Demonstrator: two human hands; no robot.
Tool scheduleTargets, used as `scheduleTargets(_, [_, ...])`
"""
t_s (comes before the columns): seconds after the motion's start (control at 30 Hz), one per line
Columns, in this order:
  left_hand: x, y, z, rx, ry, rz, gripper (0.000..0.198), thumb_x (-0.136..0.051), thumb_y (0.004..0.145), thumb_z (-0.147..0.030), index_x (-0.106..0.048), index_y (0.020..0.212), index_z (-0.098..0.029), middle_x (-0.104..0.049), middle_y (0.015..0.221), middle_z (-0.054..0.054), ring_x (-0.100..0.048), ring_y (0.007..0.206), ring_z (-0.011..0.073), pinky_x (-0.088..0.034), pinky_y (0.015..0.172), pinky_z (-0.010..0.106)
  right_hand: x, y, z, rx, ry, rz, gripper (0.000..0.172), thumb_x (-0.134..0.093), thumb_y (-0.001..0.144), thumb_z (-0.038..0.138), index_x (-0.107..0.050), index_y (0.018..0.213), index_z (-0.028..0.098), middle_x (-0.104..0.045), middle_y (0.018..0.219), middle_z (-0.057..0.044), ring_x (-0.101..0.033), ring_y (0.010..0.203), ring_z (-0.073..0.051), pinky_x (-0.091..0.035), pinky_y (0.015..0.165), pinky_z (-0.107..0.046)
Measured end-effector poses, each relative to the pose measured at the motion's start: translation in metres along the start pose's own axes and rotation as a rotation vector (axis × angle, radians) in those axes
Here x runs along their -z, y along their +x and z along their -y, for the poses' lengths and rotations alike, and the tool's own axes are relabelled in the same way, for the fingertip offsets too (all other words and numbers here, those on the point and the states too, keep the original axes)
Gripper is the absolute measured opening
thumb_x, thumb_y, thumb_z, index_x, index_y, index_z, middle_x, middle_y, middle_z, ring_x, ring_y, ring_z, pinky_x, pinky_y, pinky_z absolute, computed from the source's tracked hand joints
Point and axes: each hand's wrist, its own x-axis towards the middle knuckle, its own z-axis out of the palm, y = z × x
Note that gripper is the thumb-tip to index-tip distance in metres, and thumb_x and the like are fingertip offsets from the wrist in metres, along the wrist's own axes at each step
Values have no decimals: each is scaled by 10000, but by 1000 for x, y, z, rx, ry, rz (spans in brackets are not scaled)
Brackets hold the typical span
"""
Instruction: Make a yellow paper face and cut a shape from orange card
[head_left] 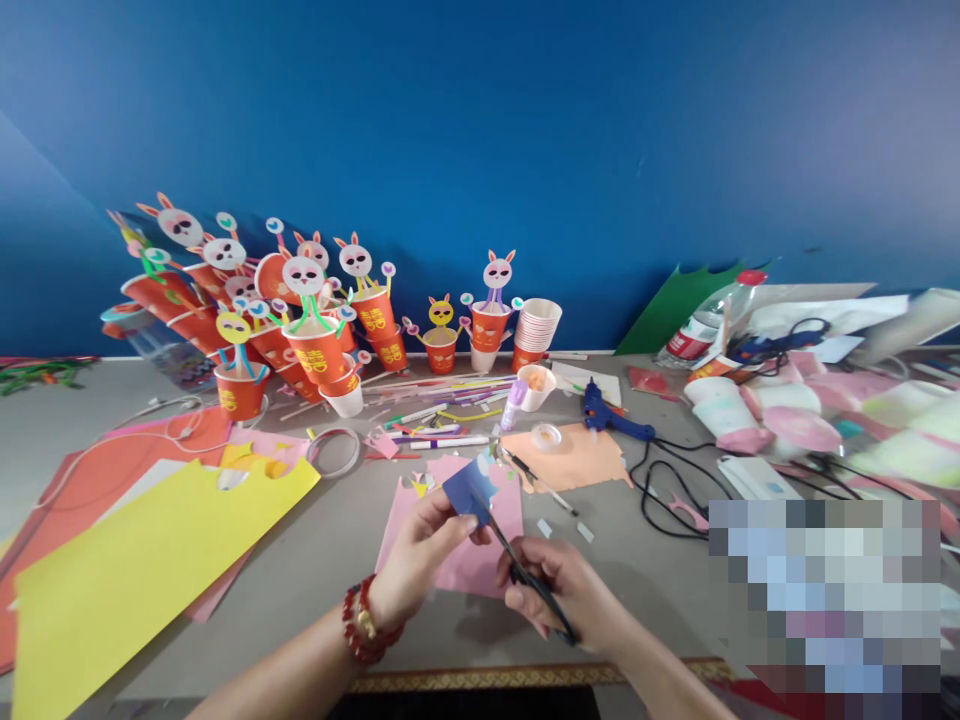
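Midway: left hand (418,562) pinches blue paper piece (469,487); right hand (574,592) grips scissors (519,566), blades biting its edge, cut unfinished. Rabbit cups (316,345) finished behind.

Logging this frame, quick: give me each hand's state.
Left hand: closed on a blue paper piece.
Right hand: closed on black scissors, blades at that paper.

A yellow double-happiness sign, 囍, stood on the red cups (322,355) beyond and left of the gripped blue paper (466,488). The bottle (705,322) far right bore a red label too small to read.
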Motion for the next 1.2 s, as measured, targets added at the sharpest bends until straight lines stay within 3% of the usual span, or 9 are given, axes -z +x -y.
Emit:
scheduleTargets(0.53, [-2, 6, -22, 33, -2, -78, 200, -764, 761, -332, -720, 794, -139, -687, 694, 28, -597, 658, 136, -477, 693, 255, 3, 14, 12, 7, -98, -22, 369, -785, 707, 474, -616, 738, 148, -447, 456, 76, -366, 352, -52, -273, 364, -169])
scheduleTargets(0.87, [25, 41, -43, 0, 8, -83, 161, -744, 770, -289, -701, 806, -139, -666, 700, 27, -587, 651, 126, -465, 671, 242, -3, 59, 43, 94, -186, -77, 411, -716, 738, 550, -589, 708, 160, -420, 463, 74, -338, 380, -55, -229, 371, -183])
scheduleTargets(1.07, [41, 56, -43, 22, 53, -126, 180, -740, 764, -308, -706, 824, -142, -686, 735, 35, -598, 674, 129, -469, 671, 236, 11, 78, 27, 70, -157, 45, 447, -741, 719, 565, -596, 827, 157, -510, 502, 64, -472, 384, -82, -334, 375, -174])
scheduleTargets(1.2, [48, 63, -45, 29, 44, -174, 217, -778, 717, -336, -687, 783, -150, -664, 700, 15, -582, 646, 124, -472, 647, 235, 19, 81, 18, 108, -131, 67, 498, -701, 748, 615, -593, 869, 145, -517, 534, 64, -477, 398, -71, -360, 385, -163])
